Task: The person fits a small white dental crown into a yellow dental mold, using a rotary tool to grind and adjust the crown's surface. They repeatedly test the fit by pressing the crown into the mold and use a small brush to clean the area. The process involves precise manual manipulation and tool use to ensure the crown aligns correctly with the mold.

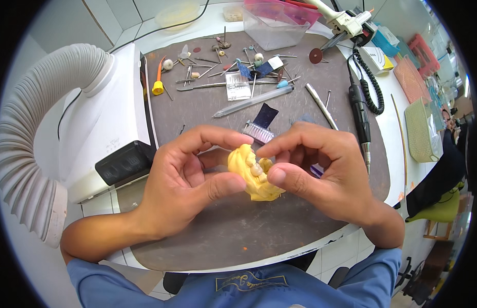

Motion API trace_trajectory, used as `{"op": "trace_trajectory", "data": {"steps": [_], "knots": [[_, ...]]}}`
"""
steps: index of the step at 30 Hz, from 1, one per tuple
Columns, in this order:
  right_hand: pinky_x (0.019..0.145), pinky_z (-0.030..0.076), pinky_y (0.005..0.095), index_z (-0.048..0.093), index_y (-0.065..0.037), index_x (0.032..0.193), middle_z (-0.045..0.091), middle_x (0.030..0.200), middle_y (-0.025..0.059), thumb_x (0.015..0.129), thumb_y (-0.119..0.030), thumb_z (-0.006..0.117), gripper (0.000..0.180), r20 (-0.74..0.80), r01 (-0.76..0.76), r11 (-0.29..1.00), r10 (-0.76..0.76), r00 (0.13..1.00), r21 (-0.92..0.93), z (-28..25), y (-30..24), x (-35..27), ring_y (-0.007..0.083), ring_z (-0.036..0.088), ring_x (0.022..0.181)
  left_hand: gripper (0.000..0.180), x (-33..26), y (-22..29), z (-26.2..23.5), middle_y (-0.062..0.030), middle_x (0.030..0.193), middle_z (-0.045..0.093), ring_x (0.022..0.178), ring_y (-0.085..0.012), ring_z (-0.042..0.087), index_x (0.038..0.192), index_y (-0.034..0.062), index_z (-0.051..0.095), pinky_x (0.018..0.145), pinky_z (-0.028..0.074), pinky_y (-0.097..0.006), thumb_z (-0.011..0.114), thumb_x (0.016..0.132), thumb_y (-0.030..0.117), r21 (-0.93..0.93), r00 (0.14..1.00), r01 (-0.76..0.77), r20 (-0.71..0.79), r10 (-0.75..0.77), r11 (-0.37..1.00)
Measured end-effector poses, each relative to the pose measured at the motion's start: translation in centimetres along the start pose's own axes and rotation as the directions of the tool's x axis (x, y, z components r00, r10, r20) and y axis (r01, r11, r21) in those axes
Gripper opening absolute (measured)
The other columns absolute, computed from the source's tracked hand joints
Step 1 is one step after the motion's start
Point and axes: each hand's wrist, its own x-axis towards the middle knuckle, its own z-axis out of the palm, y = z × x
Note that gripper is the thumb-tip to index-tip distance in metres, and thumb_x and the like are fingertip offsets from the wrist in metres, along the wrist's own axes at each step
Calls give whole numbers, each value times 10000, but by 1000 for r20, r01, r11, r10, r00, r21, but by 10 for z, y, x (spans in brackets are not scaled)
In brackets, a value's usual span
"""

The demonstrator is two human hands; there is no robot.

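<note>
We find the yellow dental cast (242, 167) raised over the brown mat (187, 246), to the right of our landmark, the white suction box (102, 133). The left hand (172, 190), nearer that box, grips the cast between thumb and forefinger. The right hand (338, 179), farther right of the box, is half curled, thumb and forefinger at the tooth row; we cannot tell how firmly they touch. Something purple (316, 170) shows among its fingers; held or merely behind, we cannot say.

Progress, as we judge it: the cast is already in hand, and a pale tooth-coloured piece (256, 169) sits in its row. Whether that piece is finished or fully seated, we cannot tell. The black handpiece (357, 110), far right of the box, is not in use; the clear pen (254, 101), right of the box, lies unheld.

Writing: we note faint marks on the box's front, pale lettering on the blue shirt (233, 295), and small print on the white-and-yellow carton (376, 60), well right of the box.
</note>
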Motion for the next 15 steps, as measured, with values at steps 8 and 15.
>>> {"op": "trace_trajectory", "data": {"steps": [8,15], "knots": [[626,520,229,702,0,1070,712,936,93,777,-103,796,325,-4,237,970,-238,971,-59,-3,5,-2,120,667,797,428,0,-6,-8,-111,1245,528,1123,-183,609,1268,-13,489,938,522,-282,693,902,73,-96,1000,19,12,-18,995],[607,516,237,727,1,1010,719,888,97,765,-64,780,258,-3,288,953,-290,957,-98,1,8,0,123,655,731,445,1,-7,-7,-114,1212,535,1117,-183,606,1257,-13,477,957,523,-301,703,897,119,-103,999,34,0,-34,994]]}}
